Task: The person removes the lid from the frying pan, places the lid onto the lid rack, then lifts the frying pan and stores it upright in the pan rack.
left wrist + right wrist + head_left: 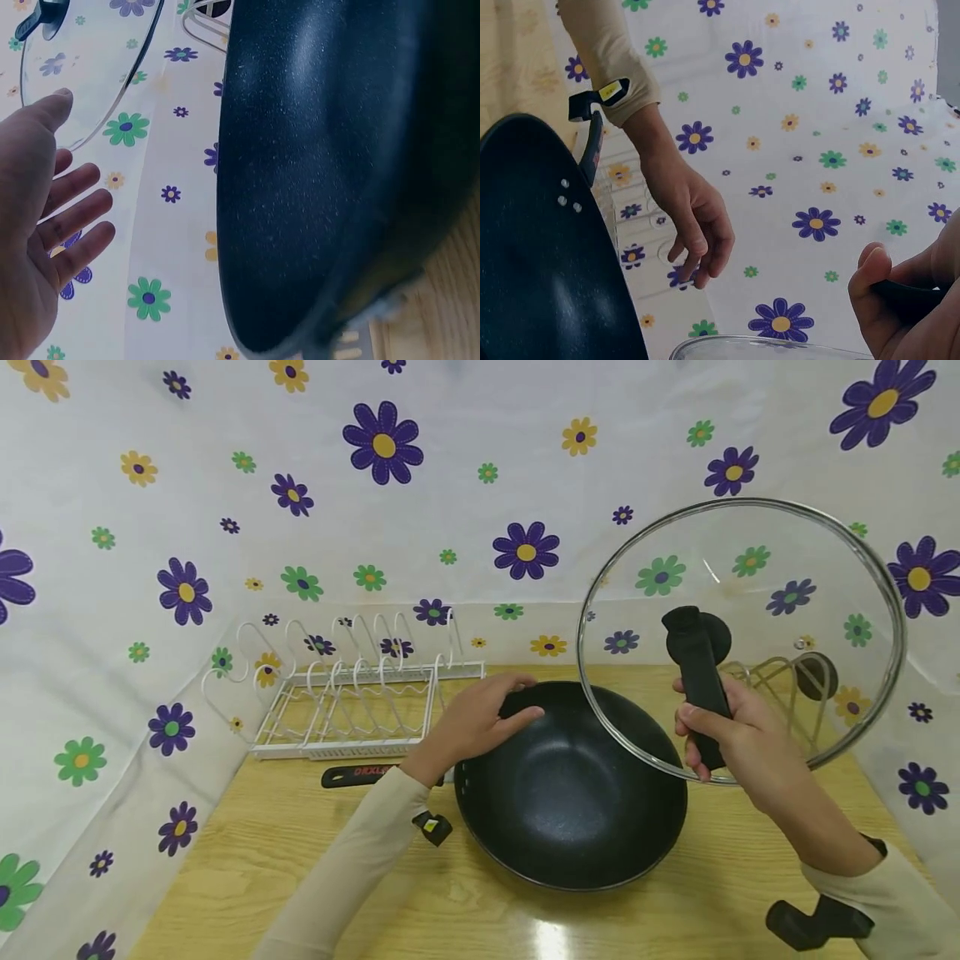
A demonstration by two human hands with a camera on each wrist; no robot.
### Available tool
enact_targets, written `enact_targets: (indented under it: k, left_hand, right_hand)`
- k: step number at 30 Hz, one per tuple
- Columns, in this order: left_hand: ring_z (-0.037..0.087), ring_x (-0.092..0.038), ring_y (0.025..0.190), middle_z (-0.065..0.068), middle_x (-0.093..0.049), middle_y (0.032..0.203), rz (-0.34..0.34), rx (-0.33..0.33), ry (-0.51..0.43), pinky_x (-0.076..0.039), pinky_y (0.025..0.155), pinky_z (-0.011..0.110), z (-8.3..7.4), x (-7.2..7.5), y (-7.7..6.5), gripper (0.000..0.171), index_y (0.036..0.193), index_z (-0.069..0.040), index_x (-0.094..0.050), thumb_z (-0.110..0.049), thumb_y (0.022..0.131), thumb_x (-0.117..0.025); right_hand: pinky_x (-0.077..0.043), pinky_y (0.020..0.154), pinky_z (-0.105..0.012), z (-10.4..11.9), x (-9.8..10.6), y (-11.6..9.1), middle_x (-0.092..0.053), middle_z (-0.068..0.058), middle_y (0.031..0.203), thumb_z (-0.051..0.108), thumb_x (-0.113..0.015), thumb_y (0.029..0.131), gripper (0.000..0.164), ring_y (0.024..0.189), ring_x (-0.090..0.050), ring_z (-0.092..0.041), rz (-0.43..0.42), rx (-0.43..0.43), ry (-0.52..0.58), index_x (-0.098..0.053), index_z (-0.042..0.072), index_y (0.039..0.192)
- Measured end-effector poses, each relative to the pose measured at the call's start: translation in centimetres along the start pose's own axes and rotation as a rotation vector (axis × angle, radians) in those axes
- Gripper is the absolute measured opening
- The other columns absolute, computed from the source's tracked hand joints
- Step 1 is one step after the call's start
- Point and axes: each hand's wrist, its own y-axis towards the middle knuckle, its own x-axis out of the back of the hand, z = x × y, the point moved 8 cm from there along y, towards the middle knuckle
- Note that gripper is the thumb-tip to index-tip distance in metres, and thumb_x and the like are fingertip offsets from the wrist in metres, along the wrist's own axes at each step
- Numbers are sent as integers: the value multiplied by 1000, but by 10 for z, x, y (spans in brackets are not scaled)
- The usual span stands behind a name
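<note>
The right sleeve (903,906) sits closest to me, a black wrist mount (819,922) strapped at its cuff. Beyond it, I have the right hand (742,743) gripping the black handle (707,689) of a clear glass lid (772,627), thumb and fingers curled round it. The lid is raised and tilted up to face the head camera, its metal rim overlapping the wok's right edge in that view; both wrist cameras show me a gap between lid and wok.

The black wok (570,793) stands upright on the wooden table (225,860), its long handle (345,775) pointing left and passing behind the left wrist. My left hand (483,718) holds nothing: its fingers are loose, thumb out, just beside the wok's far left rim and well apart from the right hand. Behind it I see a white wire rack (337,750) and, all around, a flowered sheet (450,443).
</note>
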Motion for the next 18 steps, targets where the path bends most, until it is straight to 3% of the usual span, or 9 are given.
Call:
enact_targets:
  k: [12, 18]
  left_hand:
    - [17, -62, 121, 2, -64, 135, 42, -23, -159, -51, 101, 38, -5, -20, 29, 47, 139, -13, -58, -41, 102, -64]
    - [15, -62, 122, 1, -63, 137, 88, -28, -170, -50, 103, 34, -11, -30, 44, 47, 141, -14, -57, -42, 103, -62]
  right_hand:
    - [-52, 46, -32, 6, 23, -2, -58, -6, 84, 7, -48, 108, 25, 54, -57, -22, -39, 28, -175, -40, -1, 130]
    - [-53, 47, -33, 8, 35, -6, -59, -4, 83, 10, -48, 108, 28, 55, -58, -21, -78, 19, -265, -40, -2, 132]
